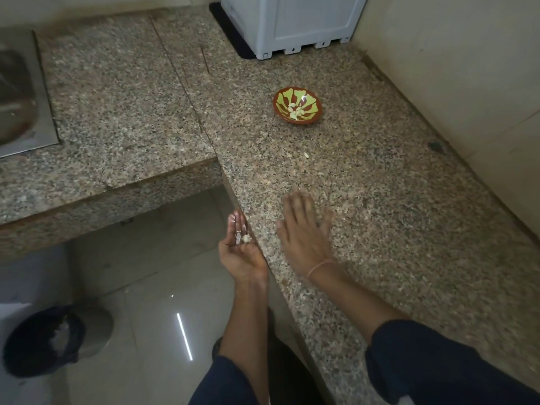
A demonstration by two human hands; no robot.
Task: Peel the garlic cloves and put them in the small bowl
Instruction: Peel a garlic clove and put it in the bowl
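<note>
left hand [242, 254] lying palm-up with fingers relaxed at the counter [380, 214] edge, carrying garlic skins [238, 237] and a small pale piece [246, 238] | right hand [304, 229] resting flat on the counter, fingers straight, gripping nothing | small bowl [297, 109] sitting at 12 o'clock of the right hand, holding peeled cloves [295, 110] | bin [52, 340] standing at 8 o'clock of the left hand

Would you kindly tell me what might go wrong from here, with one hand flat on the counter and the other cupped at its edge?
1. The left hand is cupped just off the counter edge with garlic skins in its palm. Anything the right hand sweeps over may miss it and land on the floor.
2. A pale piece lying short of the small bowl may get overlooked; whether it is clove or skin is unclear.
</note>
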